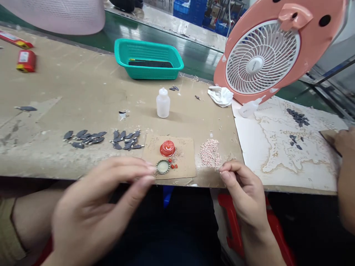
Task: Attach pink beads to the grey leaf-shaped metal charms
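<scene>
Two hands, left [91, 210] blurred, right [244, 192] pinch unclear

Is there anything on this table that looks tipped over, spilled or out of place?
One small bottle lies on its side beside the pink fan, while the other bottle stands upright. Loose pink beads sit in a spread heap near the right hand.

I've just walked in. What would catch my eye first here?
Likely the big pink fan leaning at the far right of the table, and the teal basket behind centre. Nearer, the left hand reaches to a small round setting beside a red cap, while the right hand, fingers pinched, sits at a pile of pink beads. Dark leaf-shaped pieces lie to the left.
</scene>
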Available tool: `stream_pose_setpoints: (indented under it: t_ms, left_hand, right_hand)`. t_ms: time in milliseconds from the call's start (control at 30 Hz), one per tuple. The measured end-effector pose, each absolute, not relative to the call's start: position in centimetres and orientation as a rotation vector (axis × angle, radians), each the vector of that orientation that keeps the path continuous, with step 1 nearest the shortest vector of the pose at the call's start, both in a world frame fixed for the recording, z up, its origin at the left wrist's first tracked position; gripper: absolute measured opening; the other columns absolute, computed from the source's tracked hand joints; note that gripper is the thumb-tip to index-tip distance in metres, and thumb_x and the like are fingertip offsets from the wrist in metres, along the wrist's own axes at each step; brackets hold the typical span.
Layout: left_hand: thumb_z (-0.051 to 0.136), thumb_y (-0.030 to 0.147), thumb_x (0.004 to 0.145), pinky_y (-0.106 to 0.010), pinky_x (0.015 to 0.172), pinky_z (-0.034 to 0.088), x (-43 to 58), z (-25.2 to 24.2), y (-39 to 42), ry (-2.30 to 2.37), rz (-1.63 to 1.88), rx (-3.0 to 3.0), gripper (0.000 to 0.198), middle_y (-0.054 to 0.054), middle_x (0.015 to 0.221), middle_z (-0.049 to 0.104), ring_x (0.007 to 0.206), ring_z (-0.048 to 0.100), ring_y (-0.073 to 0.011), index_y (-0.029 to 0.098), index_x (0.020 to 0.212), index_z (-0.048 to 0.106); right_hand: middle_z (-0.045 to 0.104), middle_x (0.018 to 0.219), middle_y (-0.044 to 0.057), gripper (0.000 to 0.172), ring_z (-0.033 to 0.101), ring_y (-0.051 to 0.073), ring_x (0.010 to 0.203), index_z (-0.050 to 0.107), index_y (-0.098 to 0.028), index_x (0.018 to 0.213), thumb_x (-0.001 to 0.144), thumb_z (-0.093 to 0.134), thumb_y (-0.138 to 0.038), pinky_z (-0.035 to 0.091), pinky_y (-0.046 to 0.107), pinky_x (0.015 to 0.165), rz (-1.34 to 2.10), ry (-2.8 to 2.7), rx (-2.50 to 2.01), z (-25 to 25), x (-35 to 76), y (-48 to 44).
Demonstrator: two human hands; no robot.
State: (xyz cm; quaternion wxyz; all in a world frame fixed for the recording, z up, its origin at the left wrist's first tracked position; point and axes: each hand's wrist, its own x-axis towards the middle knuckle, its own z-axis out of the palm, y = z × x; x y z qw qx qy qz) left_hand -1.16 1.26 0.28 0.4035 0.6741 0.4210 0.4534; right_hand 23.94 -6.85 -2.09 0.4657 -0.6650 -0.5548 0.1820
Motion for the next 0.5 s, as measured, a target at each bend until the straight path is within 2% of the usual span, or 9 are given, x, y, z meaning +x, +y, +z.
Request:
stream_pose_setpoints:
  t_ms: [100, 233, 367, 500]
  left_hand:
    - [0.07, 0.01, 0.084, -0.021, 0.079, 0.054, 0.7, 1.3, 0.0, 0.876, 0.937, 1.723, 0.02, 0.004, 0.09, 0.074, 0.087, 0.068, -0.014, 0.029, 0.089, 0.075]
    - [0.073, 0.023, 0.085, -0.021, 0.059, 0.05, 1.7, 1.4, -0.5, 0.785, 0.704, 1.304, 0.005, -0.001, 0.079, 0.072, 0.069, 0.062, -0.013, 0.023, 0.082, 0.076]
    - [0.075, 0.03, 0.083, -0.017, 0.048, 0.039, 1.3, 0.7, -0.7, 0.742, 0.592, 0.967, 0.01, 0.0, 0.075, 0.067, 0.053, 0.048, -0.0063, 0.021, 0.078, 0.077]
    - [0.074, 0.037, 0.084, -0.015, 0.045, 0.038, 0.8, 0.4, -0.8, 0.762, 0.563, 0.899, 0.021, 0.0, 0.07, 0.062, 0.05, 0.044, -0.0058, 0.017, 0.075, 0.074]
  right_hand:
    - [0.048, 0.071, -0.004, 0.005, 0.047, 0.01, 0.061, 0.065, -0.025, 0.09, 0.093, 0.061, -0.024, 0.042, 0.022, 0.055, 0.67, -1.227, -1.369, -1.2, 20.7, -7.4]
    - [0.049, 0.069, -0.004, 0.013, 0.049, 0.011, 0.063, 0.067, -0.026, 0.094, 0.089, 0.064, -0.015, 0.043, 0.024, 0.056, 0.685, -1.318, -1.258, -0.8, 17.9, -7.6]
    - [0.056, 0.074, -0.002, 0.033, 0.054, 0.012, 0.063, 0.067, -0.027, 0.109, 0.084, 0.064, -0.006, 0.047, 0.027, 0.055, 0.442, -1.491, -1.238, -1.3, 17.0, -7.6]
    - [0.051, 0.068, -0.002, 0.055, 0.047, 0.012, 0.058, 0.065, -0.027, 0.127, 0.078, 0.071, -0.004, 0.044, 0.029, 0.05, 0.035, -1.692, -1.283, -2.1, 16.8, -7.7]
